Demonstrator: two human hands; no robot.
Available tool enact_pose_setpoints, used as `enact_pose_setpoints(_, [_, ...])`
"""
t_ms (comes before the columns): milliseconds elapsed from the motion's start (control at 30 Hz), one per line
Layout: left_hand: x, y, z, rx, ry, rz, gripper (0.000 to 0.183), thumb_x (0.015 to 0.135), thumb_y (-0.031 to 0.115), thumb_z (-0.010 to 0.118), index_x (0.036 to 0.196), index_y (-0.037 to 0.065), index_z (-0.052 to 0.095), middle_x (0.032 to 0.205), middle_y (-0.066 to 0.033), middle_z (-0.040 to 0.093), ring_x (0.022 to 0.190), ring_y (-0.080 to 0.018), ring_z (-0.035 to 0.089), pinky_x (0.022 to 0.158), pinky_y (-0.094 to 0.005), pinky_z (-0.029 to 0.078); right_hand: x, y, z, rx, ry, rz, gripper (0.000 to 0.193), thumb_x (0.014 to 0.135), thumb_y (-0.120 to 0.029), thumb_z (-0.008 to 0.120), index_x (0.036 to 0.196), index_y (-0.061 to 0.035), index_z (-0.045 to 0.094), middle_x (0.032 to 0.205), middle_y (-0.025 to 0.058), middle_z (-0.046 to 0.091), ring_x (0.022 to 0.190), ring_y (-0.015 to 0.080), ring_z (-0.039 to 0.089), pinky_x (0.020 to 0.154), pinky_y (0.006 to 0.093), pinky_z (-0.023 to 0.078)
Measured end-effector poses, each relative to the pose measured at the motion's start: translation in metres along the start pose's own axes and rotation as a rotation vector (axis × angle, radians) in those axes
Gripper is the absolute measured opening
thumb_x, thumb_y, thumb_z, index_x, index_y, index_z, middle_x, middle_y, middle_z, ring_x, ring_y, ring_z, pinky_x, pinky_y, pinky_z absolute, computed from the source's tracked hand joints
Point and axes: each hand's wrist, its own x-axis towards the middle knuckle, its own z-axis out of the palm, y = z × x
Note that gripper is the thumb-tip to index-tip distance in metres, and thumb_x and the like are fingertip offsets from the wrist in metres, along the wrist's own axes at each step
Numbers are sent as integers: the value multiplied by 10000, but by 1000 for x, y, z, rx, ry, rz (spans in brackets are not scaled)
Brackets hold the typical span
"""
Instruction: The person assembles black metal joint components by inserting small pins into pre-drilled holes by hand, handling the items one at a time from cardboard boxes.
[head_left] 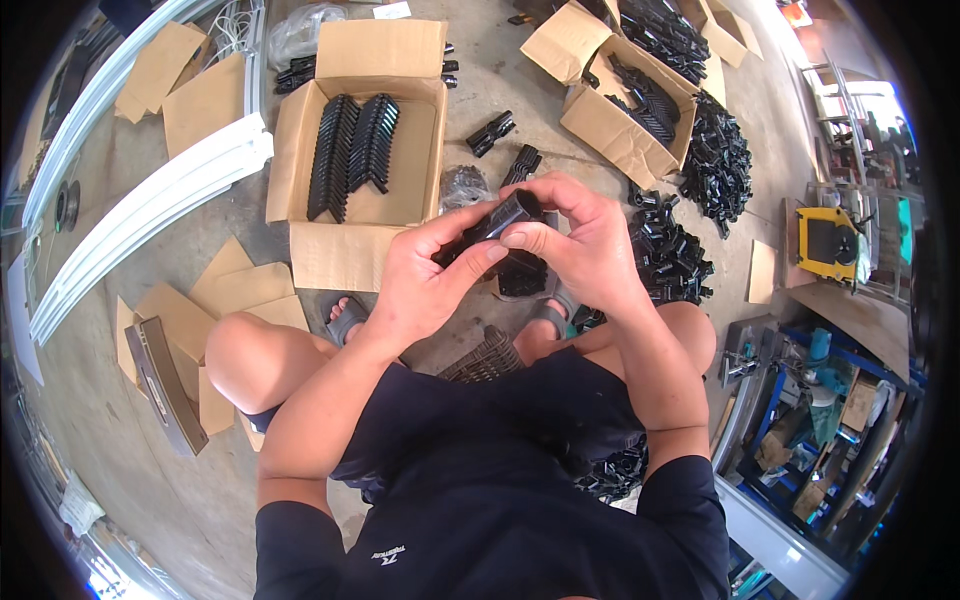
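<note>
Left: long white strip, some flat cardboard
Right: yellow-framed gadget, can't really tell what
Lower right: pretty stuffed blue rack

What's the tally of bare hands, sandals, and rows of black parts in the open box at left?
Hands (left hand, right hand): 2
Sandals (left sandal, right sandal): 2
Rows of black parts (left row, right row): 2
Total: 6

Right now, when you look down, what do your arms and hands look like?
My left hand and right hand are both bare, with no gloves. No watch or bracelet shows on my wrists. My forearms are uncovered too, because my dark T-shirt has short, plain sleeves.
</note>
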Motion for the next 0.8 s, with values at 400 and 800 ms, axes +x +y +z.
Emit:
enact_pose_setpoints(400, [3,1,-5,-98,-46,-135,410,956,124,734,1320,-31,626,1102,-36,711,978,-70,640,861,-241,526,-2,2,3,52,-16,92,344,841,-199,850,1086,13,735,935,58,716,853,115,684,773,284,551])
enact_pose_setpoints(800, [-1,-10,0,-70,-84,-172,307,1015,141,651,1284,-7,639,1033,5,693,891,-32,592,769,-202,479,-7,15,8,243,9,279,425,875,-265,829,1114,64,710,911,93,750,808,100,674,724,261,556])
